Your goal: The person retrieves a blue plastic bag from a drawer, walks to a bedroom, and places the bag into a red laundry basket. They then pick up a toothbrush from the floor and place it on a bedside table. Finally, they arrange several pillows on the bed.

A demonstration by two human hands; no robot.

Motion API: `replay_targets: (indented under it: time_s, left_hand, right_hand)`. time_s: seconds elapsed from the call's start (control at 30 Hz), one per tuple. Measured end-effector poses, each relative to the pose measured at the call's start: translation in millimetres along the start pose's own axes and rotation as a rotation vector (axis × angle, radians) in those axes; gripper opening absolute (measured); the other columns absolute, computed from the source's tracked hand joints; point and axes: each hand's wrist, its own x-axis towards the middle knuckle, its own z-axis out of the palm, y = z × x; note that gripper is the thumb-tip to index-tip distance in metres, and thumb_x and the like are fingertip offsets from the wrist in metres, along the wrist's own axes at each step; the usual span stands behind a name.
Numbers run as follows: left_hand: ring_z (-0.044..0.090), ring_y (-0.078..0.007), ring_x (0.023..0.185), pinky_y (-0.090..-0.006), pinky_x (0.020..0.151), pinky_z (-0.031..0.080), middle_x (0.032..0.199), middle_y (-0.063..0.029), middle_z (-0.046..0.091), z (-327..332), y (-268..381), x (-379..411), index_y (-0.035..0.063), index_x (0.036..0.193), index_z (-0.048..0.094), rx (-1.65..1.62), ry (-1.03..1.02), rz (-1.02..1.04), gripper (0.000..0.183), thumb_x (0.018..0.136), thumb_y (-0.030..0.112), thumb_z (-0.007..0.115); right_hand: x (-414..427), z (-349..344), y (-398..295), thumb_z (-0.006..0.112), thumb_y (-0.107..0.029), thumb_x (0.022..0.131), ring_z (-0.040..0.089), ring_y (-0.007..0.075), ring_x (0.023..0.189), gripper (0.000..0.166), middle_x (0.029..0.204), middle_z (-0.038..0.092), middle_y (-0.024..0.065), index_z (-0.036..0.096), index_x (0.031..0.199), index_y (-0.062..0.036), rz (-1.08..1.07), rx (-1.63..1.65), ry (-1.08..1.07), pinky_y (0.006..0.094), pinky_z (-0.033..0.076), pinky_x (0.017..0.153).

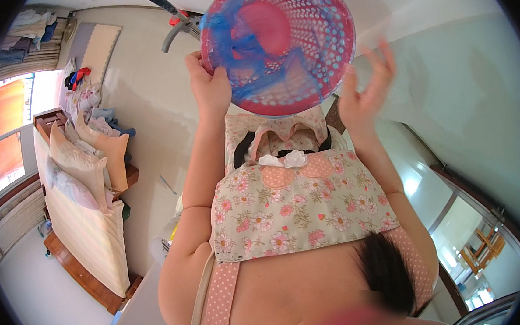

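Observation:
A round pink-red basket with many small holes [325, 56] is held up before me at the top of the view, its open side towards the camera. Blue translucent plastic film [251, 53] lies inside it, blurred. My left hand [212, 86] grips the basket's rim at the lower left, thumb on the near side. My right hand [366, 90], blurred, is raised just right of the rim with its fingers apart, holding nothing. Below the basket is the floral apron [300, 205] that I wear.
A handle with a black and yellow grip [160, 0] and a grey lever [174, 36] stand left of the basket. Farther left are a bed with pillows [84, 231], heaped clothes [83, 98] and a window [8, 132]. A pale wall [459, 69] rises at the right.

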Motion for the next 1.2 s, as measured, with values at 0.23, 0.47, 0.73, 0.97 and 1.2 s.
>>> replay_targets:
  time_s: [0.23, 0.47, 0.73, 0.97, 1.2]
  left_hand:
    - [0.053, -0.0169, 0.075, -0.0287, 0.07, 0.044, 0.084, -0.0095, 0.054, 18.8, 40.9, -18.1, 0.001, 0.103, 0.042, 0.142, -0.152, 0.032, 0.031, 0.073, -0.004, 0.045]
    - [0.054, -0.0191, 0.074, -0.03, 0.068, 0.044, 0.083, -0.0105, 0.055, 15.9, 39.7, -26.1, 0.0019, 0.103, 0.041, 0.155, -0.214, 0.056, 0.031, 0.073, -0.005, 0.044]
    - [0.056, -0.0219, 0.073, -0.0314, 0.067, 0.044, 0.081, -0.0135, 0.057, 23.0, 43.5, -31.6, 0.003, 0.102, 0.04, 0.16, -0.232, 0.057, 0.031, 0.072, -0.005, 0.044]
    - [0.057, -0.0262, 0.074, -0.0343, 0.067, 0.044, 0.081, -0.0158, 0.057, 28.3, 25.9, -25.9, 0.0019, 0.102, 0.041, 0.234, -0.211, 0.026, 0.03, 0.072, -0.004, 0.044]
    - [0.058, -0.0307, 0.076, -0.0367, 0.068, 0.045, 0.083, -0.018, 0.058, 18.1, 16.4, -21.5, 0.0023, 0.102, 0.041, 0.28, -0.199, 0.027, 0.03, 0.073, -0.005, 0.043]
  right_hand:
    - [-10.8, 134.4, 49.8, 0.05, -0.036, 0.084, 0.039, 0.0293, 0.12, 0.048, 0.133, 0.039, 0.0113, 0.045, 0.125, -0.0108, -0.013, -0.271, -1.035, 0.0411, 0.031, 0.099]
    - [-50.0, 160.3, 136.1, 0.057, -0.04, 0.077, 0.021, 0.0256, 0.133, 0.069, 0.142, 0.027, 0.009, 0.032, 0.134, -0.0126, -0.04, -0.602, -0.88, 0.0439, 0.019, 0.105]
    - [-75.7, 163.2, 182.8, 0.046, -0.028, 0.081, 0.022, 0.0243, 0.132, 0.056, 0.142, 0.027, 0.0112, 0.034, 0.131, -0.0047, -0.181, -0.956, -0.742, 0.0386, 0.015, 0.107]
    - [-6.8, 130.1, 86.1, 0.053, -0.025, 0.081, 0.059, 0.0287, 0.092, 0.033, 0.1, 0.062, 0.0134, 0.06, 0.104, -0.0023, 0.255, -0.446, -1.321, 0.0397, 0.045, 0.081]
    - [72.7, 52.3, 16.0, 0.058, -0.025, 0.082, 0.059, 0.0183, 0.08, 0.024, 0.089, 0.062, 0.0078, 0.062, 0.095, -0.0051, -0.016, 0.466, -0.811, 0.0311, 0.046, 0.074]
